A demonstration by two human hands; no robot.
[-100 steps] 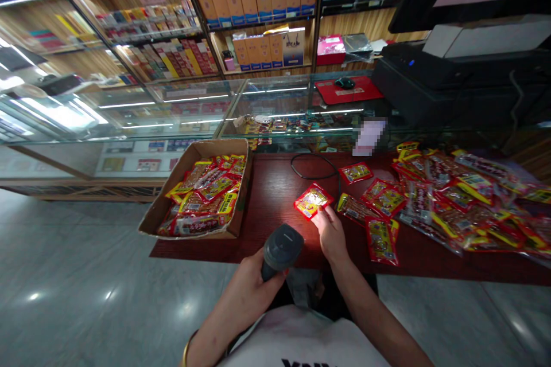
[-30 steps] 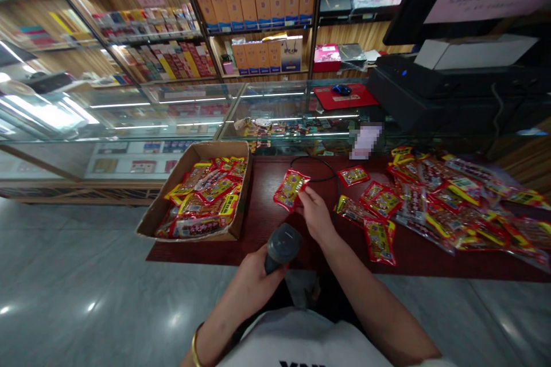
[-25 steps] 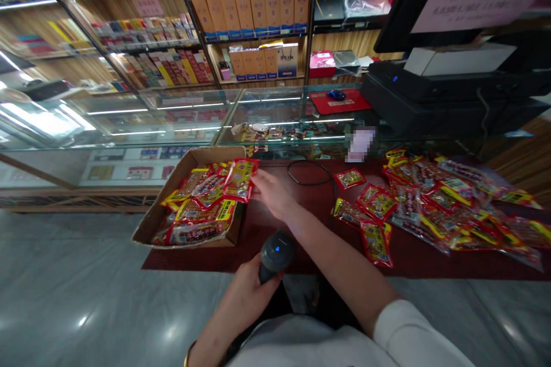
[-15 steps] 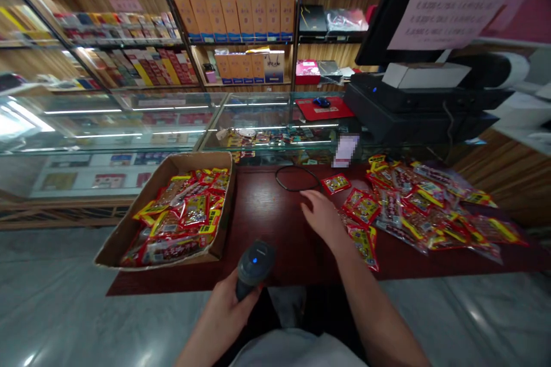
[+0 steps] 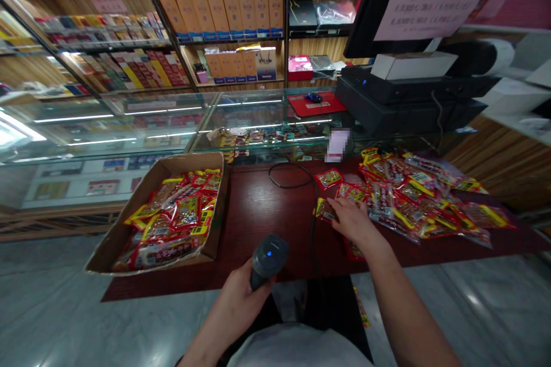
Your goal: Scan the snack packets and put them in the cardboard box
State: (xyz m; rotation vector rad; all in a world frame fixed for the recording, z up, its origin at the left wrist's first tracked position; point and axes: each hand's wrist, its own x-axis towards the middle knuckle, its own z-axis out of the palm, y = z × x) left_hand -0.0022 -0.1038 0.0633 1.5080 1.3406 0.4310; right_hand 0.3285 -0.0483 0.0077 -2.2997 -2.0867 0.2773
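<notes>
The left hand point(image 5: 243, 298) grips a scanner point(image 5: 270, 258); the right hand point(image 5: 350, 221) covers packets point(image 5: 326, 210) on the table point(image 5: 258, 206), its grip unclear. The box point(image 5: 107, 245) looks well filled; a big loose pile point(image 5: 402, 192) is left.

1. On the monitor point(image 5: 369, 8): a pink sheet point(image 5: 424, 3) with printed rows of characters, too blurred to read.
2. Far left of the monitor: a pink shelf sign point(image 5: 107, 2) with two lines, illegible.
3. Left of it: orange boxes point(image 5: 233, 16) with upright lettering, unreadable.
4. Left and slightly lower: a paper bag point(image 5: 266, 66) with large dark characters, unclear.
5. Below it: snack packets point(image 5: 420, 183) with dark lettering on yellow labels, too small to read.
</notes>
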